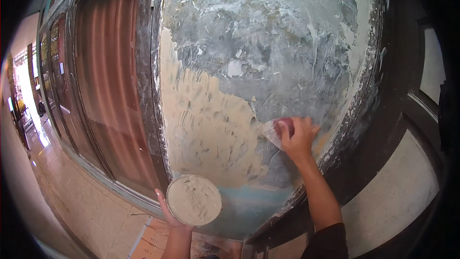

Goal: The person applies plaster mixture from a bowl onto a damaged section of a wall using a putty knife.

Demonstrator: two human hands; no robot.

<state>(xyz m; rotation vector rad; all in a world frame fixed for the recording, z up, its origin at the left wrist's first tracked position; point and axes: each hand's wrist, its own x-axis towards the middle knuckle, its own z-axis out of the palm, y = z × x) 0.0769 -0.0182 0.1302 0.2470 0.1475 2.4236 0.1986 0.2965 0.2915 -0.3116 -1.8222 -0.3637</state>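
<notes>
My right hand is closed around the dark red handle of a putty knife, its pale blade lying against the grey wall panel. Beige putty covers the panel's lower left in a rough layer with small dark gaps, and its ragged edge reaches the blade. Low in front of the panel, my left hand supports a round tub of putty from its left side and below. The tub is full of beige paste with an uneven top. Most of the left fingers are hidden under it.
Left of the panel stands a dark-framed glass window with reddish curtains behind it. Dark wooden frames with pale panels close in on the right. Tiled floor runs along the left toward a bright opening. An orange sheet lies near my left forearm.
</notes>
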